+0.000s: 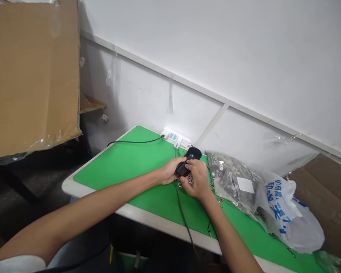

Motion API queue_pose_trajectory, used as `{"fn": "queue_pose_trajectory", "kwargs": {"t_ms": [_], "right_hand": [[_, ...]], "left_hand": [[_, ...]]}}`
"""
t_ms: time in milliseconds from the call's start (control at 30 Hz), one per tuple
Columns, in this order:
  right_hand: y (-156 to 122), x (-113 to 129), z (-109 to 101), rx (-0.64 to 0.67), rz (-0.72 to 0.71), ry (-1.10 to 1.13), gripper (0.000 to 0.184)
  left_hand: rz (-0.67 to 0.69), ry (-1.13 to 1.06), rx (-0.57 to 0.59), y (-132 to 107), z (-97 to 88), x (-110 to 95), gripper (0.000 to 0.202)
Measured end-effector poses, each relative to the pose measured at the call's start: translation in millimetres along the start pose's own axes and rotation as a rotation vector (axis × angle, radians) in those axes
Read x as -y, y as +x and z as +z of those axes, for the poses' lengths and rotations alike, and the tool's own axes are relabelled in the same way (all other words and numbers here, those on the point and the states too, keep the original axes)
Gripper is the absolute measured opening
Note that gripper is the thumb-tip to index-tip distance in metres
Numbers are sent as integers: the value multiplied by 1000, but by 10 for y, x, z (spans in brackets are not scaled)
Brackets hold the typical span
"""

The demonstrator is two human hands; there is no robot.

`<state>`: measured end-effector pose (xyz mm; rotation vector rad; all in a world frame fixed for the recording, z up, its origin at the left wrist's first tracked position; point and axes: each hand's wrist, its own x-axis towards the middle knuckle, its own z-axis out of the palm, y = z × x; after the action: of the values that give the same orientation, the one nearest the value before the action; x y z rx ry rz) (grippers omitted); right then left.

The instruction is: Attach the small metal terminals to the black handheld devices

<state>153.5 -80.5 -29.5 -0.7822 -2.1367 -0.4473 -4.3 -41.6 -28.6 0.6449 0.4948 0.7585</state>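
A small black plastic case (pixel 182 169) with a thin red line or wire along it is held above the green tabletop. My left hand (pixel 169 171) grips it from the left, with the thumb along its upper side. My right hand (pixel 199 179) closes over its right side, fingers bent on top and thumb below; the fingers hide part of the case. Just behind it is a round black object (pixel 193 153), and I cannot tell whether the two are joined. Small metal pieces (pixel 190 179) show beneath and between my hands.
A white power strip (pixel 176 138) with plugged-in cords lies at the wall. One grey cable (pixel 182 212) crosses the green table (pixel 110 167) and hangs over its front edge. To the right are a clear bag of metal parts (pixel 230 176) and a white plastic bag (pixel 295 223). Cardboard (pixel 34 76) stands left.
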Motion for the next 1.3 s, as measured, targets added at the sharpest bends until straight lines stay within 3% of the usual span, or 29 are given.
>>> {"fn": "queue_pose_trajectory", "kwargs": {"t_ms": [233, 633, 967, 1300], "right_hand": [[15, 29, 22, -34, -16, -7, 31], [-52, -16, 88, -25, -2, -6, 33], [-130, -57, 121, -76, -57, -55, 40], [-181, -123, 154, -97, -104, -96, 39]], "left_hand": [[36, -6, -58, -31, 53, 16, 26], [20, -15, 10, -29, 52, 51, 27], [84, 21, 61, -71, 93, 26, 18], [129, 57, 70, -55, 54, 75, 22]]}}
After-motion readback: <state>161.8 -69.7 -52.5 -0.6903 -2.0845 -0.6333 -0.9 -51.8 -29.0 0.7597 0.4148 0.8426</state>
